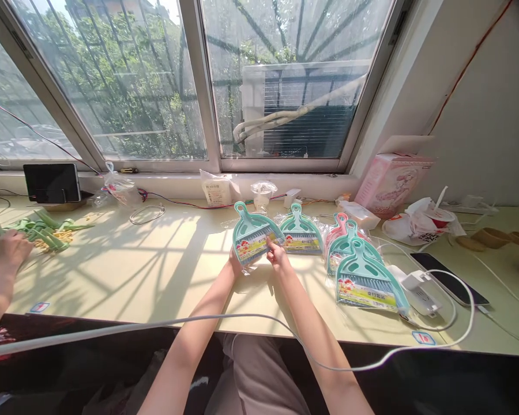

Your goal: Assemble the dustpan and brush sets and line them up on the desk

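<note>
A packaged mini dustpan-and-brush set [255,227], mint green with a printed label, is held up over the table, its handle pointing away from me. My left hand [234,263] grips its lower left edge, with the fingers mostly hidden behind it. My right hand [277,256] is closed on its lower right side, thumb on the label. Just right of it lies another green set [301,233] in clear wrap. Farther right is an overlapping group, with a green set [367,282] in front and a pink one [341,222] at the back.
A white cable [242,316] crosses in front of my forearms. On the right are a phone [450,279], a charger block [421,291] and a pink box [393,181]. A co-worker's hands [11,251] touch green leaf-like pieces [47,233] on the left. A tablet [52,183] stands behind them.
</note>
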`<control>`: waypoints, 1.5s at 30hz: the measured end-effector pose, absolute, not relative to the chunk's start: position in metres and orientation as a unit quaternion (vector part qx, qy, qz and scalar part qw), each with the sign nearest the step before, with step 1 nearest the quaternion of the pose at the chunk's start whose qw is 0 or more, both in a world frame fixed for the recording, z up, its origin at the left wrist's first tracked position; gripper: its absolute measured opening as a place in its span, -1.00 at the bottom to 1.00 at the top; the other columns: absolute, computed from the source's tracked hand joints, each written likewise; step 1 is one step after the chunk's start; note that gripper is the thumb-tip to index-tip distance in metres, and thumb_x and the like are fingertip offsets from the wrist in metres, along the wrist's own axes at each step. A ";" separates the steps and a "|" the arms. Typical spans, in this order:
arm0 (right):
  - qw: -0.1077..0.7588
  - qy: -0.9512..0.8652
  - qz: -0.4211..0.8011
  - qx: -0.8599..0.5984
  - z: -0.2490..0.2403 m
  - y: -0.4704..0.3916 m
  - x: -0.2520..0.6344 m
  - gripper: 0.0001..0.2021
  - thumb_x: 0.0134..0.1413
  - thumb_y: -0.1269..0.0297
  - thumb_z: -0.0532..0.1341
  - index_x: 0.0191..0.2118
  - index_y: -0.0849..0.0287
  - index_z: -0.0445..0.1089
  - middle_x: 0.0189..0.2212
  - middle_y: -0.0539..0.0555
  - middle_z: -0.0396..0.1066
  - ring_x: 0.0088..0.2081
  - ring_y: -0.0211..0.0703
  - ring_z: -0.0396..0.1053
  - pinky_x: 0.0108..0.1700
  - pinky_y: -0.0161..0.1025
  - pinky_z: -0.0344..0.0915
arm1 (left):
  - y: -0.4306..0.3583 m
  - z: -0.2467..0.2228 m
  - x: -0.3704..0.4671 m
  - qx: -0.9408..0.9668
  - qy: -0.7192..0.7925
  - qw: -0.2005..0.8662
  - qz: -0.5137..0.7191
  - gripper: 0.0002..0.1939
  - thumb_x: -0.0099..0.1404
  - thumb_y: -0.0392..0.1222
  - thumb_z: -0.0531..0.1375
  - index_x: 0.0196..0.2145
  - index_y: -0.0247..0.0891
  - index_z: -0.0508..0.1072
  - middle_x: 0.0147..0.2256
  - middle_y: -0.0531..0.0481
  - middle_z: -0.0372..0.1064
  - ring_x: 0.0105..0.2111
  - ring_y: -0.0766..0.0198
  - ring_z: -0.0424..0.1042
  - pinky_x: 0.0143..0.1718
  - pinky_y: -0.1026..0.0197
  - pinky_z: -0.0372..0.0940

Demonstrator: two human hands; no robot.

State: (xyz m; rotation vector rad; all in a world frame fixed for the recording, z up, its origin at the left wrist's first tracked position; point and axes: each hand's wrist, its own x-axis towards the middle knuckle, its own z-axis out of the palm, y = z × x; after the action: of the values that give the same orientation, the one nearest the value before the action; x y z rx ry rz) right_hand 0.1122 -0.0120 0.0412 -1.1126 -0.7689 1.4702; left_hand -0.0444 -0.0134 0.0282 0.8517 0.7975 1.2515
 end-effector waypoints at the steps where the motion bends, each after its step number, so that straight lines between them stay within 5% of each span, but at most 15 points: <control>1: 0.542 -0.319 0.618 -0.473 0.042 -0.012 0.113 -0.48 0.00 -0.23 0.61 -0.29 -0.05 0.37 -0.59 -0.18 0.10 -0.62 -0.29 -0.10 -0.60 -0.19 -0.11 | -0.014 0.029 -0.049 0.354 0.351 0.665 0.557 -0.36 0.37 0.48 0.37 -0.07 -0.22 0.63 -0.08 -0.34 0.72 0.10 -0.35 0.65 0.13 -0.34 0.53; 4: 0.539 -0.316 0.614 -0.482 0.044 -0.014 0.115 -0.53 0.07 -0.24 0.58 -0.23 -0.06 0.45 -0.59 -0.18 0.03 -0.62 -0.25 -0.10 -0.61 -0.15 -0.09 | -0.017 0.027 -0.056 0.344 0.340 0.670 0.564 -0.33 0.32 0.44 0.46 0.00 -0.23 0.64 -0.01 -0.38 0.72 0.23 -0.41 0.59 0.23 -0.36 0.50; 10: 0.542 -0.261 0.601 -0.526 0.043 -0.013 0.123 -0.55 0.13 -0.22 0.58 -0.14 -0.04 0.51 -0.53 -0.12 0.21 -0.58 -0.20 0.10 -0.60 -0.16 0.11 | -0.022 0.009 -0.049 0.424 0.378 0.604 0.559 -0.40 0.06 -0.07 0.67 0.03 -0.17 0.65 0.01 -0.28 0.72 0.25 -0.42 0.60 0.29 -0.39 0.48; 16: 0.515 -0.307 0.608 -0.520 0.041 -0.010 0.122 -0.45 0.03 -0.16 0.69 -0.30 -0.03 0.36 -0.53 -0.10 0.29 -0.59 -0.20 0.27 -0.59 -0.24 0.10 | -0.020 0.012 -0.060 0.425 0.380 0.580 0.582 -0.39 0.02 -0.13 0.66 0.02 -0.19 0.64 -0.01 -0.26 0.73 0.25 -0.42 0.61 0.25 -0.36 0.52; 21: 0.505 -0.327 0.639 -0.480 0.042 -0.012 0.125 -0.70 0.12 0.12 0.61 -0.25 0.00 0.49 -0.43 0.02 0.44 -0.27 0.07 0.64 -0.39 -0.18 0.35 | -0.020 0.017 -0.072 0.423 0.402 0.573 0.575 -0.38 0.06 -0.10 0.64 0.06 -0.18 0.63 -0.05 -0.23 0.73 0.16 -0.37 0.65 0.12 -0.28 0.59; 25: 0.512 -0.331 0.631 -0.479 0.039 -0.008 0.126 -0.66 0.05 0.11 0.64 -0.28 -0.02 0.47 -0.52 -0.05 0.30 -0.48 -0.06 0.44 -0.56 -0.22 0.21 | -0.023 0.016 -0.073 0.445 0.401 0.573 0.559 -0.33 0.06 -0.07 0.67 0.11 -0.16 0.63 0.00 -0.24 0.71 0.06 -0.29 0.68 -0.01 -0.21 0.63; 28: 0.517 -0.312 0.620 -0.501 0.039 -0.007 0.124 -0.53 -0.02 -0.03 0.69 -0.31 -0.02 0.41 -0.58 -0.12 0.20 -0.61 -0.24 0.12 -0.68 -0.27 -0.01 | -0.024 0.015 -0.070 0.452 0.394 0.579 0.552 -0.34 0.05 -0.11 0.69 0.08 -0.18 0.63 0.03 -0.28 0.70 0.05 -0.29 0.68 0.01 -0.23 0.62; 31: 0.519 -0.310 0.609 -0.513 0.043 -0.009 0.122 -0.46 -0.02 -0.18 0.68 -0.31 -0.02 0.38 -0.64 -0.17 0.12 -0.64 -0.29 0.02 -0.70 -0.31 -0.06 | -0.024 0.014 -0.068 0.445 0.397 0.580 0.555 -0.35 0.05 -0.08 0.69 0.06 -0.17 0.62 -0.02 -0.25 0.70 0.02 -0.26 0.68 -0.03 -0.21 0.63; 36: 0.512 -0.323 0.607 -0.516 0.048 -0.013 0.119 -0.47 0.03 -0.21 0.68 -0.29 0.00 0.44 -0.63 -0.11 0.17 -0.59 -0.19 0.21 -0.63 -0.26 0.13 | -0.022 0.014 -0.069 0.432 0.395 0.570 0.576 -0.32 -0.04 -0.08 0.70 0.02 -0.17 0.62 -0.10 -0.21 0.72 -0.12 -0.18 0.68 -0.18 -0.09 0.61; 40: 0.513 -0.318 0.632 -0.486 0.043 -0.011 0.123 -0.52 -0.12 0.00 0.75 -0.35 -0.01 0.47 -0.52 -0.01 0.35 -0.38 -0.02 0.46 -0.46 -0.21 0.38 | -0.021 0.013 -0.071 0.430 0.400 0.564 0.580 -0.30 -0.04 -0.07 0.70 0.03 -0.19 0.60 -0.10 -0.20 0.72 -0.13 -0.15 0.68 -0.19 -0.06 0.59; 45: 0.495 -0.346 0.656 -0.452 0.033 -0.005 0.122 -0.61 -0.17 0.27 0.71 -0.37 -0.04 0.49 -0.40 0.05 0.50 -0.26 0.07 0.56 -0.44 -0.20 0.39 | -0.018 0.012 -0.075 0.426 0.402 0.563 0.583 -0.34 -0.02 -0.06 0.69 0.02 -0.17 0.61 -0.14 -0.18 0.72 -0.06 -0.21 0.70 -0.07 -0.14 0.60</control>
State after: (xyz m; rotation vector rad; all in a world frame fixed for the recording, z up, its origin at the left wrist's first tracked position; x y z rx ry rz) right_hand 0.1223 -0.0054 0.0331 -1.0963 -0.8378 1.5910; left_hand -0.0749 -0.0185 0.0118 1.0036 0.9458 1.3727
